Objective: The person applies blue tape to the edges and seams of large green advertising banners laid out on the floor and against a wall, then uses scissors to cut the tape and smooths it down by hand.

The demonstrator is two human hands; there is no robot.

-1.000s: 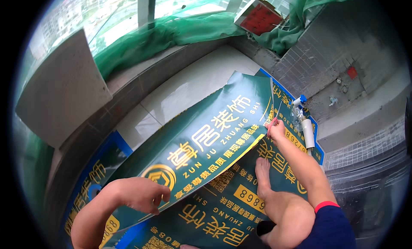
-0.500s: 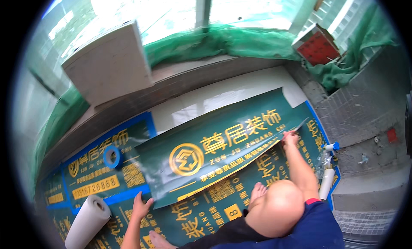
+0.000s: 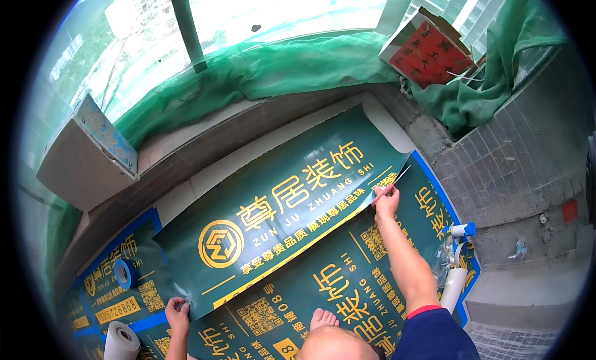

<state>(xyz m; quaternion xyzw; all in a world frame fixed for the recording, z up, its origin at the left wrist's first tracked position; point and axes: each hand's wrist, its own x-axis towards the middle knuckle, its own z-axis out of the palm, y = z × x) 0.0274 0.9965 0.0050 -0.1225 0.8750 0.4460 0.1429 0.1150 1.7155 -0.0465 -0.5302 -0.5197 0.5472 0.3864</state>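
A loose green plastic-like sheet point(image 3: 205, 192) with yellow print lies in front of me, its right end curling up a little. At its near left corner my left hand point(image 3: 177, 313) is closed, pinching the sheet's edge. My right hand point(image 3: 387, 205) holds a pair of red-handled scissors point(image 3: 381, 195) by the sheet's near right edge, the blades pointing away and to the right. Whether the blades are parted I cannot tell. Under the loose sheet lies green printed floor covering point(image 3: 292, 285), bordered with blue tape point(image 3: 428, 174).
A blue tape roll point(image 3: 125, 274) lies at the left, near a white roll point(image 3: 121, 340). Another white roll point(image 3: 453, 288) and a blue-ended tool point(image 3: 462, 229) lie at the right. Pale floor point(image 3: 177, 202) borders the window ledge, with a white box point(image 3: 87, 161) and a red-sided carton point(image 3: 434, 53).
My left hand has gone from spread fingers beside the sheet to pinching its corner. The scissors now show clearly in my right hand. The view has shifted right.
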